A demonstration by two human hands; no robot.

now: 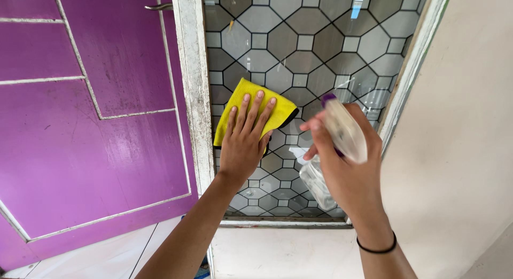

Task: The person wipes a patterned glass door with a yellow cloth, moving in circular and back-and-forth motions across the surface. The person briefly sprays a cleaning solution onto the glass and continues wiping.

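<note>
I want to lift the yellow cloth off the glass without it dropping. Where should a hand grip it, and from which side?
Pinch the yellow cloth at its upper corner, coming from above: that part lies bare above the left hand, which presses the rest flat against the patterned window. The right hand holds a spray bottle.

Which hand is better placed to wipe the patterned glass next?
Left, most likely. The left hand already presses the yellow cloth flat against the patterned window pane, fingers spread. The right hand is wrapped around a clear spray bottle and is off the glass.

Left hand flat, fingers spread; right hand fisted, wrist raised.
</note>
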